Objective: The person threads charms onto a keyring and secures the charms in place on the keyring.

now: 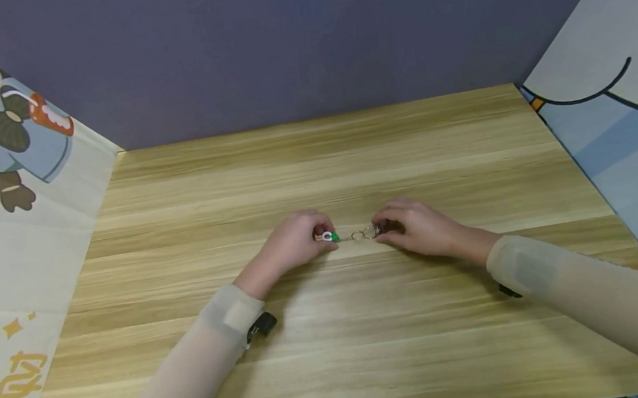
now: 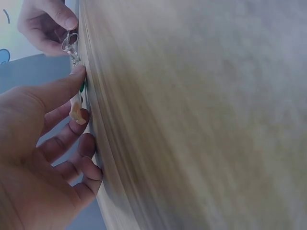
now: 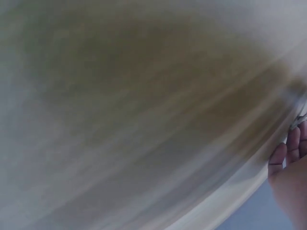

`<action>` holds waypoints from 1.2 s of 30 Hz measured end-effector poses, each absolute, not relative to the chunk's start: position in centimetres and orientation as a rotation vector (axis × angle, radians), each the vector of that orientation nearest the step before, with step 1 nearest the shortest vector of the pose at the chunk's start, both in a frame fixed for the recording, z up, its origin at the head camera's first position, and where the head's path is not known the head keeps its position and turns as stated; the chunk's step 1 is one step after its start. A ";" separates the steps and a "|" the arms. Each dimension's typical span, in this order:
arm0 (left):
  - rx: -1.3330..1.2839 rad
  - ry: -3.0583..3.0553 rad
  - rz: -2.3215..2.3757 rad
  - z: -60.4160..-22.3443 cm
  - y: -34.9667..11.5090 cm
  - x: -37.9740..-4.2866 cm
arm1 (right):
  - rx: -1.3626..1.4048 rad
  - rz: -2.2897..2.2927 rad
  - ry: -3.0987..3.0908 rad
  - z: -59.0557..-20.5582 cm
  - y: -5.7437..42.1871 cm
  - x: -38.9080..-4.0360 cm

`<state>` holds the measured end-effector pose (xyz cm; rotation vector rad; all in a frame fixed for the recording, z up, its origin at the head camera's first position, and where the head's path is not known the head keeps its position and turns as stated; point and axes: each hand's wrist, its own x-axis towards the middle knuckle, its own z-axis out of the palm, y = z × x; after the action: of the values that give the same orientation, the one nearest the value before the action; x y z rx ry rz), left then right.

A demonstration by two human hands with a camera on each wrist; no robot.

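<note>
Between the two hands a keychain is stretched out low over the wooden table, its metal rings (image 1: pixel 364 235) and short chain in the middle. My left hand (image 1: pixel 294 241) pinches its small green and white charm (image 1: pixel 329 237) between thumb and fingers. In the left wrist view an orange-tan end of the charm (image 2: pixel 77 114) pokes out below the thumb. My right hand (image 1: pixel 419 225) pinches the keychain's other end by the larger ring; the dark piece there is mostly hidden by the fingers. Only a few right fingers (image 3: pixel 291 146) show at the right wrist view's edge.
The wood-grain table (image 1: pixel 363 327) spreads around both hands. A dark blue-grey wall (image 1: pixel 307 50) rises behind it. Panels with cartoon prints stand at the left (image 1: pixel 25 247) and the right (image 1: pixel 600 120). A black wrist device (image 1: pixel 261 325) sits on the left sleeve's cuff.
</note>
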<state>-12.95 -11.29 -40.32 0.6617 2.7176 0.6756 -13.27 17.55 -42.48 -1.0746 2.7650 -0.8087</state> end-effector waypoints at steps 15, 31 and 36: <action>0.652 2.700 0.694 -40.2 -11.5 -13.3 | -1.055 -0.876 2.730 -42.9 17.8 -13.6; 0.643 2.658 0.685 -40.0 -11.8 -13.6 | -1.060 -0.849 2.755 -42.1 17.9 -14.2; 0.619 2.705 0.695 -38.3 -11.9 -14.2 | -1.026 -0.855 2.966 -40.0 17.7 -15.4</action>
<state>-14.24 -11.89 -38.30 0.6187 2.7048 0.6953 -15.45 17.67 -40.03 -1.0257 2.9657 -0.8554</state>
